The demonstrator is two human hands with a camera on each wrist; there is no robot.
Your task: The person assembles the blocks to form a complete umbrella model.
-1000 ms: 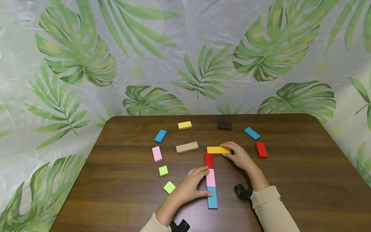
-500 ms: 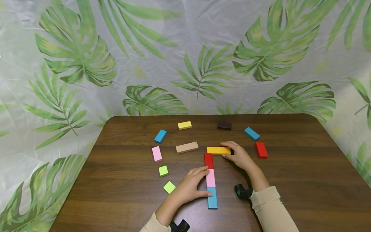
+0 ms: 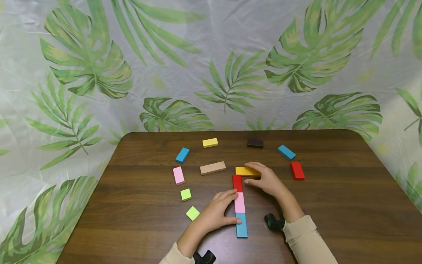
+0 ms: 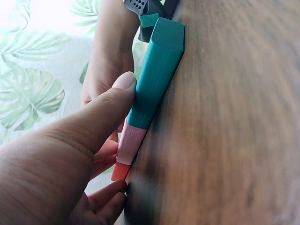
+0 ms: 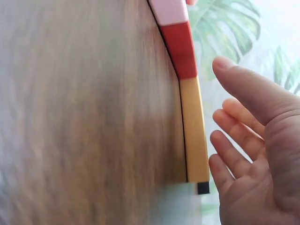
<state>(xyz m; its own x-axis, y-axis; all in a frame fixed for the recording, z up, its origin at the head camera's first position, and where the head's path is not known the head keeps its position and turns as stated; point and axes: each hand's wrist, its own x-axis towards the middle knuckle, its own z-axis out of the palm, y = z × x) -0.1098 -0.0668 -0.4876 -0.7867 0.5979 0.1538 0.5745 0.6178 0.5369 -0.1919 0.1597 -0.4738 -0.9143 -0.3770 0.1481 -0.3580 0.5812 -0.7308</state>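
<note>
1. Left hand [image 3: 215,211]: fingers extended, loosely bent, not wrapped round anything. The near blue block [image 3: 242,231] is touched by the thumb; the fingertips are laid at the left edge of the row, by the joint of the middle pink block [image 3: 239,203] and the upper red block [image 3: 237,183].
2. Right hand [image 3: 268,179]: thumb and fingers spread apart, nothing gripped. The right end of the orange block [image 3: 242,171] is overlapped by the fingers in the head view. The thumb is seen apart from it; whether it is touched by a fingertip cannot be told.
3. Blue, pink and red are laid end to end, near to far. The orange block is set crosswise at the far end of the red, extending right.
4. To the left of the row, two green cubes [image 3: 186,194] and a loose pink block [image 3: 178,175] are scattered; farther off, a tan block [image 3: 212,168], a left blue block [image 3: 182,155] and a yellow block [image 3: 210,142].
5. At far right, a dark block [image 3: 255,143], a right blue block [image 3: 286,152] and a loose red block [image 3: 298,171] are spaced apart.
6. All blocks are borne by a brown wooden table [image 3: 132,220], backed by a leaf-printed cloth [image 3: 230,40].
</note>
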